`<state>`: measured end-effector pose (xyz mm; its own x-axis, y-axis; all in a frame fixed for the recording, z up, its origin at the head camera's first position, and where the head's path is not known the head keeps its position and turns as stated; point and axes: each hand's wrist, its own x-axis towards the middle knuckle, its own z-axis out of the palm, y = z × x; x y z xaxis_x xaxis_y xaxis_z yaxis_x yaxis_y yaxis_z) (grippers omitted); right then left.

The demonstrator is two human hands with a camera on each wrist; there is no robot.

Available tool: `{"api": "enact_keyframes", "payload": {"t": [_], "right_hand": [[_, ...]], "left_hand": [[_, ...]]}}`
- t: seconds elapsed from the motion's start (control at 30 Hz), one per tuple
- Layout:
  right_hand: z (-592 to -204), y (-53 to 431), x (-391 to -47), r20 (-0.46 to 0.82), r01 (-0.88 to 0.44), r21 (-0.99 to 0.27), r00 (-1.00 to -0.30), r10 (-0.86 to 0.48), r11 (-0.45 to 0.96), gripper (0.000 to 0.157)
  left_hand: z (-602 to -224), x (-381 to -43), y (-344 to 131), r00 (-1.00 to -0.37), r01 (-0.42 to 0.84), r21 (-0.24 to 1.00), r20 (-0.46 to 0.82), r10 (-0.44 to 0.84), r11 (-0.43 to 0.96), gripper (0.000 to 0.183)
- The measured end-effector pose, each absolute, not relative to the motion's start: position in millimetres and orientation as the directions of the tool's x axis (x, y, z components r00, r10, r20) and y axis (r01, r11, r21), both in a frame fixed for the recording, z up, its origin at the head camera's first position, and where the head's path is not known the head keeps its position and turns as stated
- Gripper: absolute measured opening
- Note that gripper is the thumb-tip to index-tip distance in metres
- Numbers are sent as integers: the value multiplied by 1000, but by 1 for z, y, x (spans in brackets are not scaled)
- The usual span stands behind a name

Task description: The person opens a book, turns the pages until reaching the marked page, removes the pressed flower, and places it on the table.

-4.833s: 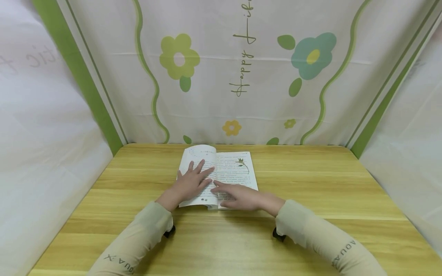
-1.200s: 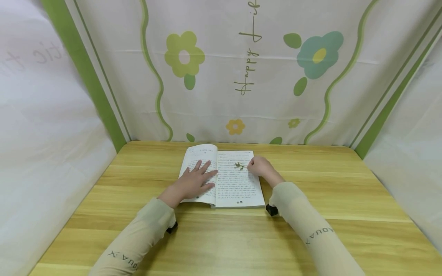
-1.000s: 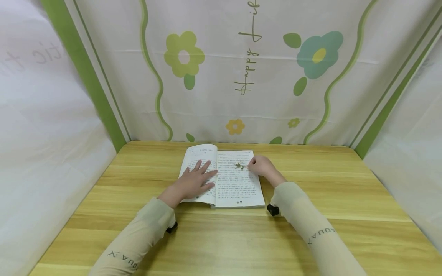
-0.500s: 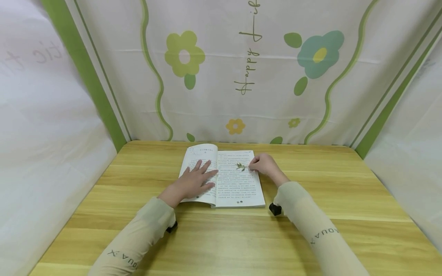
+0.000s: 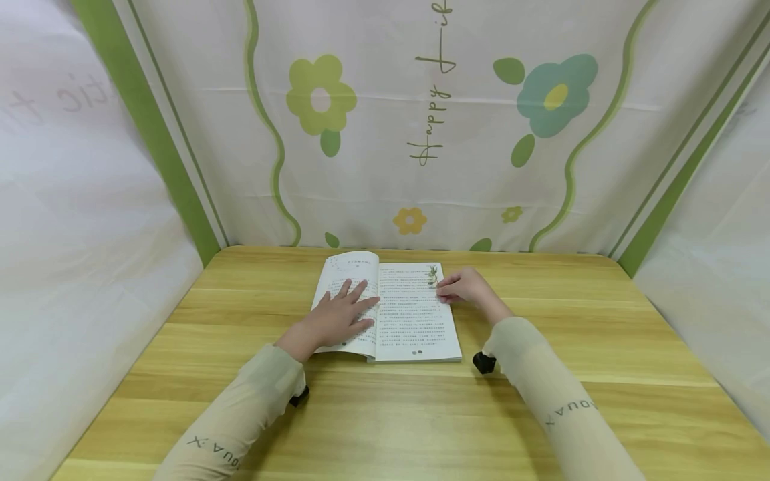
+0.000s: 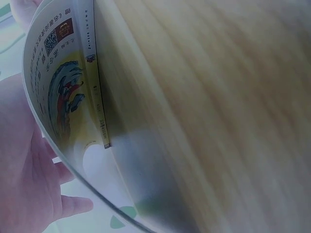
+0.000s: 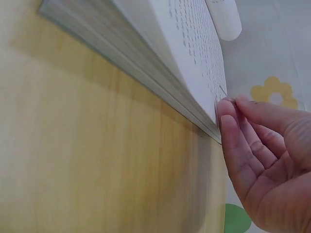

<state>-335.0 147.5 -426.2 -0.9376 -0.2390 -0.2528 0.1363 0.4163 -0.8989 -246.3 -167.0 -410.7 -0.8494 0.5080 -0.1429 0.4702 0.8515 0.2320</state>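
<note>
An open paperback book [image 5: 415, 327] lies on the wooden table, its left pages curving upward. My left hand [image 5: 338, 317] rests with spread fingers on the left page. The left wrist view catches that hand [image 6: 24, 165] beyond the lifted pages, with a colourful yellow inside page [image 6: 70, 102] underneath. At the right page's outer edge, my right hand [image 5: 468, 287] pinches the stem of a small green leafy sprig [image 5: 432, 274]. The sprig's leaves point away, near the page's upper right corner. In the right wrist view, thumb and forefinger of the right hand [image 7: 267, 150] meet on the thin stem [image 7: 223, 90].
The wooden tabletop [image 5: 385, 421] extends around the book. Behind it hangs a white curtain [image 5: 373, 174] with printed flowers, and more white fabric encloses both sides. Dark wrist cameras sit under the left cuff [image 5: 299, 396] and right cuff [image 5: 484, 363].
The right hand has come off the page's lower part to its right edge and taken the sprig's stem. The sprig has swung from pointing left to pointing away. The left hand stays put.
</note>
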Motion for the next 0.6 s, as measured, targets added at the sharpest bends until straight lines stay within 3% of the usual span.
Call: {"api": "enact_keyframes", "payload": {"t": [0.33,0.6], "right_hand": [[-424,155,-333,-309,232,-922,-924,-227,310,26],[-420,173,-330,-292,219,-924,-933,-210,313,24]], "left_hand": [[-412,-246,-167,-849,471,234,-143,509,851,60],[-411,-247,-167,-848,465,242,-153,507,851,59]]}}
